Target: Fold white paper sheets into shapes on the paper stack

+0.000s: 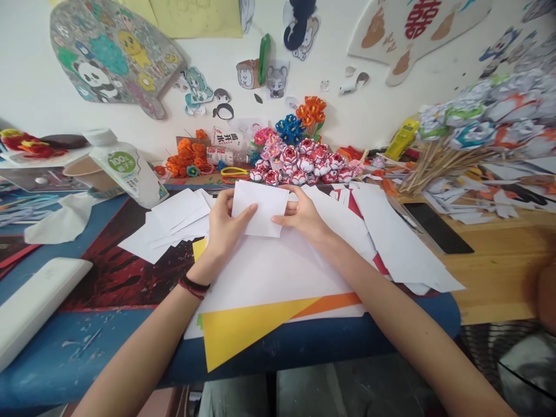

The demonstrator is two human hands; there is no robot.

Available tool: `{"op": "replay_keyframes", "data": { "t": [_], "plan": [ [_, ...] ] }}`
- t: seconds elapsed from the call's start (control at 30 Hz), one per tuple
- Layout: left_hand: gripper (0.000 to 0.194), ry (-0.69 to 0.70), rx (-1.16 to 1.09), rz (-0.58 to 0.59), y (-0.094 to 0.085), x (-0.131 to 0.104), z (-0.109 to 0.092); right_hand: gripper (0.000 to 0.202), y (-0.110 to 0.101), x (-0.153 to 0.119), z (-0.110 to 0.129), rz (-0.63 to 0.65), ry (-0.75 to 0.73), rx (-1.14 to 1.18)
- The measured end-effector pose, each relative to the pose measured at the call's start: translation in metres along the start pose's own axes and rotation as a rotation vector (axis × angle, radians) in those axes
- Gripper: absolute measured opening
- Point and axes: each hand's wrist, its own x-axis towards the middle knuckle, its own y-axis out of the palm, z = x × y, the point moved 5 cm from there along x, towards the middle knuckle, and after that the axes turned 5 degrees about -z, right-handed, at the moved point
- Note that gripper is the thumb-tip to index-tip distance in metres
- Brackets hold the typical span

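left forearm [150, 330] and right forearm [391, 304] angled inward, left hand [225, 225] and right hand [305, 215] near each other, both pinching, thumbs [247, 214] in front, fingers [297, 191] partly hidden behind

Paper sheets [269, 272] on blue table [313, 347]

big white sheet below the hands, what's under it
Yellow paper, orange paper and a green sliver peek from under the white sheet; anything under its middle is covered.

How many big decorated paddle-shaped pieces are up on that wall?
2: the gray panda paddle at upper left, and the pale paddle with red lettering at upper right. Others may hang beyond the picture.
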Motion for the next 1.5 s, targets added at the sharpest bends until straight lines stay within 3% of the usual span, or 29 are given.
{"op": "replay_keyframes", "data": {
  "t": [0.13, 0.23, 0.33, 0.47, 0.6, 0.7, 1.0, 1.2, 1.27, 1.33, 1.43, 1.5],
  "plan": [
    [0.049, 0.011, -0.031, 0.045, 0.001, -0.002, -0.003, 0.089, 0.003, -0.003, 0.003, -0.005, -0.002, 0.043],
    [0.050, 0.017, -0.058, 0.047, 0.002, -0.005, -0.006, 0.073, 0.008, -0.004, -0.005, 0.040, 0.054, 0.038],
    [0.046, 0.051, 0.021, 0.064, 0.003, -0.009, -0.011, 0.053, 0.011, -0.006, -0.013, 0.110, 0.089, -0.047],
    [0.040, 0.096, 0.151, 0.081, 0.004, -0.012, -0.017, 0.049, 0.007, -0.006, -0.014, 0.084, 0.054, -0.141],
    [0.032, 0.105, 0.292, 0.021, 0.000, -0.011, -0.019, 0.048, 0.005, -0.005, -0.012, 0.072, 0.056, -0.189],
    [0.037, 0.138, 0.381, -0.043, -0.005, -0.008, -0.019, 0.044, 0.005, -0.006, -0.009, 0.076, 0.058, -0.205],
    [0.023, 0.187, 0.127, -0.111, -0.021, 0.003, -0.013, 0.045, 0.007, -0.009, -0.006, 0.179, 0.117, -0.231],
    [0.028, 0.037, 0.007, 0.078, -0.015, 0.008, -0.003, 0.043, 0.005, -0.010, 0.003, 0.154, 0.064, -0.214],
    [0.027, -0.004, 0.004, 0.008, -0.030, 0.017, -0.001, 0.039, 0.001, -0.010, 0.010, 0.148, 0.032, -0.243],
    [0.028, -0.052, 0.083, -0.173, -0.061, 0.030, 0.003, 0.036, -0.011, -0.008, 0.019, 0.067, -0.022, -0.300],
    [0.034, -0.141, 0.429, -0.402, -0.114, 0.043, 0.012, 0.029, -0.043, -0.004, 0.032, -0.218, -0.116, -0.530],
    [0.041, -0.088, 0.771, -0.486, -0.137, 0.046, 0.009, 0.026, -0.065, -0.004, 0.040, -0.432, -0.184, -0.843]
  ]
}}
